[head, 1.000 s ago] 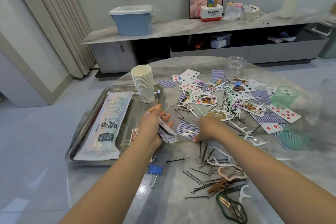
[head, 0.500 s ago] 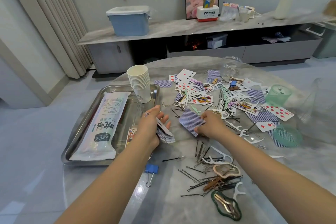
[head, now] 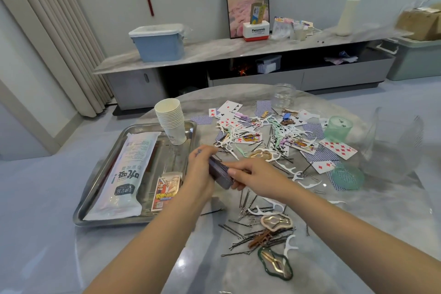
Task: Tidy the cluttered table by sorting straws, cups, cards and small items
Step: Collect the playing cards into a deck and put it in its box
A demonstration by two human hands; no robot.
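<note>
Both grips clasp our gathered card stack (head: pixel 220 172), left hand (head: pixel 200 169) cradling it, right hand (head: pixel 253 175) squaring it at bench centre; we judge card-collecting underway, and next we need the loose cards (head: pixel 337 149) at 2 o'clock.

Soft, even daylight fills the room with only faint shadows. A pale glare spot sits on the glossy grey marble tabletop (head: pixel 181 264) at 6 o'clock. Wide-angle distortion bends the edges; objects at 2 o'clock are motion-blurred.
</note>
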